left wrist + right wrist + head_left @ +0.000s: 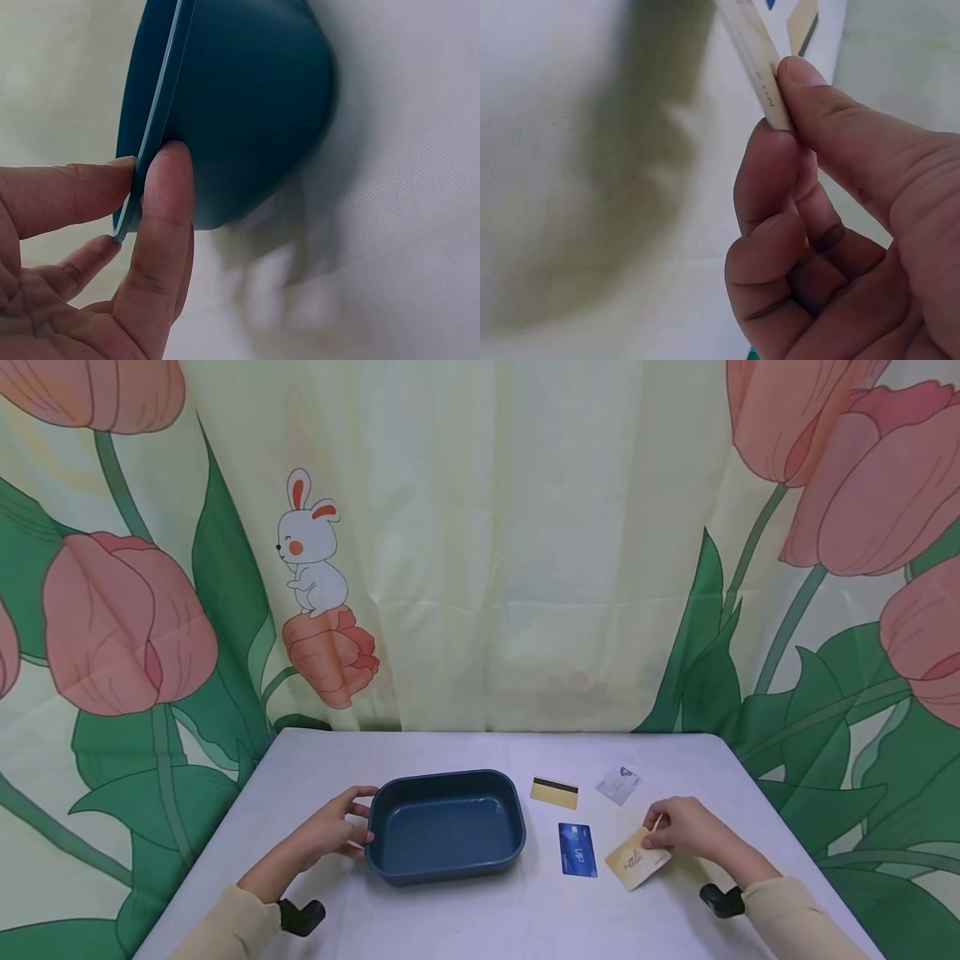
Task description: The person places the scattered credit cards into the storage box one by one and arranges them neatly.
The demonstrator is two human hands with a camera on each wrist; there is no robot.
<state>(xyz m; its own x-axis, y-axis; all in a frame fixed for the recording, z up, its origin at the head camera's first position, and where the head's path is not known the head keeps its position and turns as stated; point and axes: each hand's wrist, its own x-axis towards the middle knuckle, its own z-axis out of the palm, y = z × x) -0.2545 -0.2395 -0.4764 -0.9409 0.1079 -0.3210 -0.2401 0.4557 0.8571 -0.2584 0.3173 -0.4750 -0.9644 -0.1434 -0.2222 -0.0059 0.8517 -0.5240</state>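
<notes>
A pale yellow plastic card [636, 858] is pinched by the right hand [686, 827], the dark blue rectangular plastic tray's [446, 827] rim is gripped by the left hand [330, 831], and between them lies a blue card [577, 849].

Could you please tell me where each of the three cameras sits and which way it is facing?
Head: worn on the head, looking forward and down at the table; both hands and sleeves show, left hand, right hand.
Left wrist: at the left wrist, looking along the fingers pinching the tray rim.
Right wrist: at the right wrist, looking past the fingers pinching a card.
Shared: head and left wrist both show the tray; head and right wrist the card.
</notes>
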